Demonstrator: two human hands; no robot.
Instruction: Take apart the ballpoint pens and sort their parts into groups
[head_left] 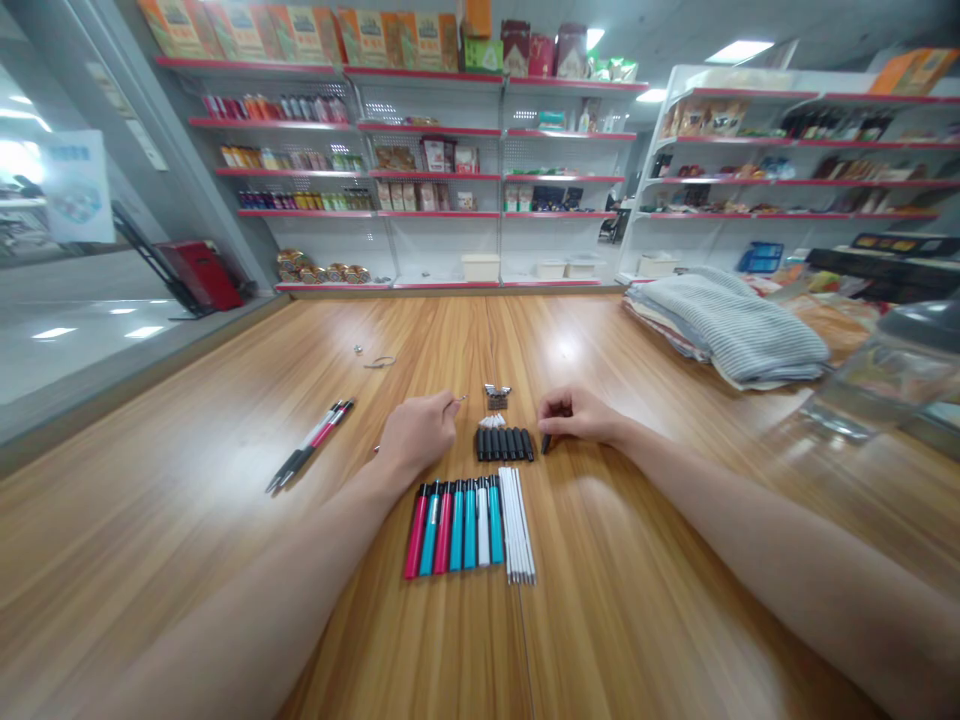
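Over the wooden table [187, 500], the left hand [416, 432] pinches a tiny metal pen part [460, 399] and the right hand [577, 418] a black pen part [546, 443], fingers pressed close, a fine grip for such small pieces

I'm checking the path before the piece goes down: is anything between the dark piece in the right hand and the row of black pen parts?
Nothing visible: the right hand holds the dark pen part just beside the row of black pen parts, with only a narrow strip of wooden tabletop between them.

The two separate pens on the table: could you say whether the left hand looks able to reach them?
Probably yes: the left hand lies just beside the two pens, with nothing between them.
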